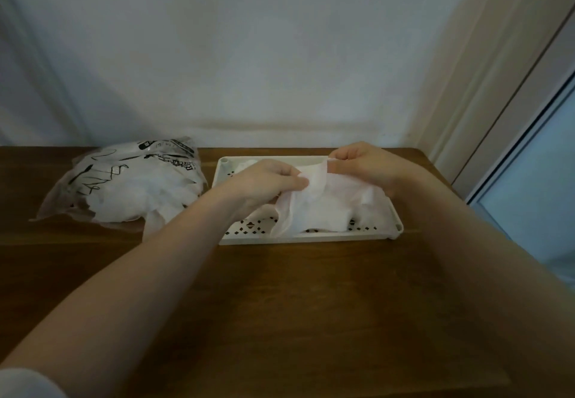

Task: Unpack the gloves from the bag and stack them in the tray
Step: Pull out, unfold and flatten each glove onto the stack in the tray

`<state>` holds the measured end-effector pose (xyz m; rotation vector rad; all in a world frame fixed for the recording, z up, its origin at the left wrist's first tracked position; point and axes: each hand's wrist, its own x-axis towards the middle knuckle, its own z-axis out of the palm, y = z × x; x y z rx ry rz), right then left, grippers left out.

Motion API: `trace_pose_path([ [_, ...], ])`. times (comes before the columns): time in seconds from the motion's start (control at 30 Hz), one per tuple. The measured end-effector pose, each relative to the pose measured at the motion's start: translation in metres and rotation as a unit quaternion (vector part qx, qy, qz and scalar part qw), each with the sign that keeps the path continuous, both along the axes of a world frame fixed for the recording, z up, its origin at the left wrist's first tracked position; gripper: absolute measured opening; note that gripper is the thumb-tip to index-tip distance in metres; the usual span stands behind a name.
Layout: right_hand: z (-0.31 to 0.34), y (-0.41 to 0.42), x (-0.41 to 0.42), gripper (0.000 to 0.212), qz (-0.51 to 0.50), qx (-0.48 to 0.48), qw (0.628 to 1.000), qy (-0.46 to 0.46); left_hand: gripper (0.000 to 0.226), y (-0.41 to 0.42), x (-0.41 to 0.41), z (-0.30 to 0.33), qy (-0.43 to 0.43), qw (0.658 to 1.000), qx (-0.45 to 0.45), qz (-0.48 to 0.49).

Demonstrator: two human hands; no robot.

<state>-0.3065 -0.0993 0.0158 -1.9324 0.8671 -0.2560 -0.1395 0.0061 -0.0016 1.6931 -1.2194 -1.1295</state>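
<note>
A thin white plastic glove (pixel 317 180) is stretched between both hands above the tray. My left hand (pixel 264 181) pinches its left edge, and my right hand (pixel 364 164) pinches its upper right corner. Below them a cream perforated tray (pixel 308 237) holds a loose pile of white gloves (pixel 326 214). A clear plastic bag (pixel 130 183) with black print lies to the left of the tray, filled with more white gloves.
Everything sits on a dark wooden table (pixel 280 304) pushed against a pale wall. The table's right edge runs close to a door frame and glass pane (pixel 529 180).
</note>
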Motion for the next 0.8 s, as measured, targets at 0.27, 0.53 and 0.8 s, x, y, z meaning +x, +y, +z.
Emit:
trace_pose_path([
  [0.27, -0.009, -0.046, -0.005, 0.019, 0.006, -0.123, 0.957, 0.263, 0.021, -0.019, 0.024, -0.025, -0.154, 0.973, -0.052, 0.163],
  [0.53, -0.028, -0.058, 0.012, 0.011, -0.183, -0.238, 0.922, 0.243, 0.018, -0.036, 0.037, -0.04, -0.381, 0.908, -0.074, 0.159],
  [0.8, -0.055, 0.009, 0.051, 0.066, 0.124, -0.451, 0.854, 0.226, 0.02, -0.039, 0.037, -0.053, -0.506, 0.85, -0.111, 0.09],
])
